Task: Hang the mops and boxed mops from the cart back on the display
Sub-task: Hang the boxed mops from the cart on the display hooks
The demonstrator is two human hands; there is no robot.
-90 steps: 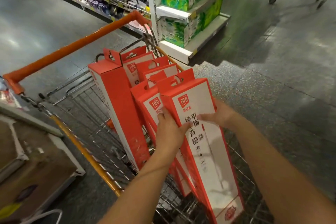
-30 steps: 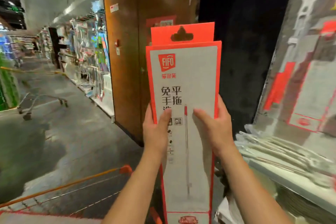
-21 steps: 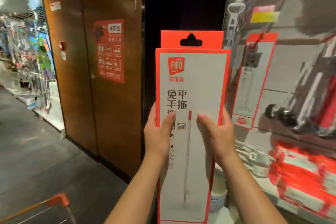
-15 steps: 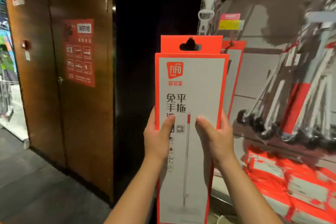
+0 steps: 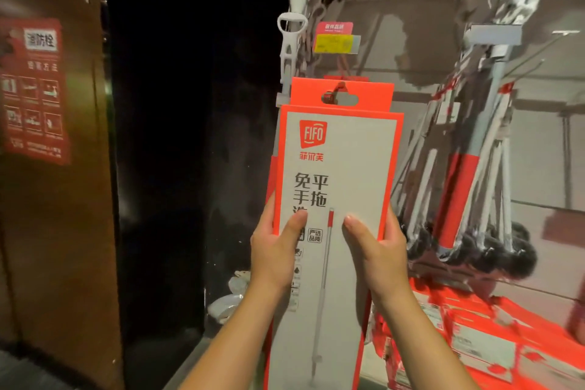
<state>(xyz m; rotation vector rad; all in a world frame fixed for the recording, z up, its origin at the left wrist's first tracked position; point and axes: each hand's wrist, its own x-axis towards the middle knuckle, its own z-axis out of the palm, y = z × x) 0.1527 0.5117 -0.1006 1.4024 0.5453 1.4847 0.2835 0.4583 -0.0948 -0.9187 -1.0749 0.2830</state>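
I hold a tall white and orange boxed mop [image 5: 335,168] upright in front of the display. My left hand [image 5: 273,247] grips its left edge with the thumb on the front. My right hand [image 5: 376,247] grips its right edge the same way. The hang hole in the box's orange top tab [image 5: 340,96] lines up with the tip of a display hook [image 5: 330,96], which shows through the hole. Another orange box hangs just behind mine, mostly hidden. The cart is out of view.
Loose mops [image 5: 474,168] with red and grey handles hang to the right. Flat orange boxes [image 5: 474,336] are stacked on the shelf below them. A price tag [image 5: 335,38] sits above the hook. A white mop handle [image 5: 289,25] hangs at the left, beside a dark gap and a wooden door [image 5: 53,168].
I lifted the box from the cart, turned to the display and brought it close. Its hang hole now sits at the hook's tip, in front of the hanging box.
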